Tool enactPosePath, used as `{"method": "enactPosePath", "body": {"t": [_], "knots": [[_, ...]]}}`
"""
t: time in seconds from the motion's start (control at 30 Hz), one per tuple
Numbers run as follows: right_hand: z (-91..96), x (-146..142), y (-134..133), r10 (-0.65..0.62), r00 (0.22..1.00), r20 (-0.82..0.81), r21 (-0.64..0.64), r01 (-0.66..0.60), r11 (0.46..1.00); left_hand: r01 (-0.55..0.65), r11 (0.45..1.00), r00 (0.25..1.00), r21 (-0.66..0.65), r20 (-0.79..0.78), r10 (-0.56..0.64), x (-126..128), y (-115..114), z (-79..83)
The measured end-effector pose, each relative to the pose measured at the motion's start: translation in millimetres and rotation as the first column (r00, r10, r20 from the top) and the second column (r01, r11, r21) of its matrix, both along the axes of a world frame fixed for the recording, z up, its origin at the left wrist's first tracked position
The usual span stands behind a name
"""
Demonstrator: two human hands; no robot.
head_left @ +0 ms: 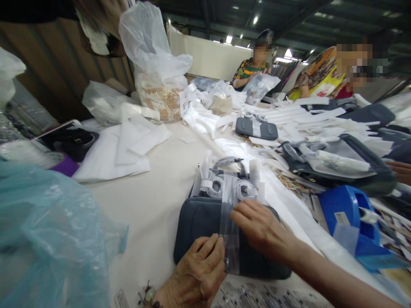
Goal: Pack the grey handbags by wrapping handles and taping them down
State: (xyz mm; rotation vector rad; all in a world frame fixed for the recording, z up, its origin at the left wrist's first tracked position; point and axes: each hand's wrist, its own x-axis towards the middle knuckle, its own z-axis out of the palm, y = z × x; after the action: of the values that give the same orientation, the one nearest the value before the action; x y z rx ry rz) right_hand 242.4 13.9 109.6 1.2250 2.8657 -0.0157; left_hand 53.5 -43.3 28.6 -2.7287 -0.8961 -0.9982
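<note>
One dk blue-grey handbag [199, 220] on white tabletop [144, 205], under L hand [204, 267] & R hand [257, 224].
L hand's on lower front, fingers tog., tips by L edge of clear plastic strip [230, 244] running down handbag's middle; R hand's higher, at the strip's R side, fingers bent. Can't tell if either pinches the strip. Two film-wrapped coils [216, 187] sit at handbag's far edge, just beyond R hand.
</note>
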Motion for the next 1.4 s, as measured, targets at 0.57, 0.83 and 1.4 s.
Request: {"method": "enactPosePath", "body": {"t": [0.57,0.83,1.4], "knots": [[-85.1,39,-74,0.356,0.864,-0.357,0.541,-0.120,0.832,-0.103,0.980,0.954,-0.169,0.262,0.145,-21,29,24.7],[-21.6,34,-28,-0.028,0.785,-0.619,0.386,0.335,0.860,-0.378,0.853,0.919,-0.360,-0.038,0.392,23,112,83.2],[-43.6,0,17,-0.182,0.847,-0.499,0.130,0.281,0.951,-0.334,0.685,0.920,-0.647,-0.383,0.086,22,188,82.7]]}}
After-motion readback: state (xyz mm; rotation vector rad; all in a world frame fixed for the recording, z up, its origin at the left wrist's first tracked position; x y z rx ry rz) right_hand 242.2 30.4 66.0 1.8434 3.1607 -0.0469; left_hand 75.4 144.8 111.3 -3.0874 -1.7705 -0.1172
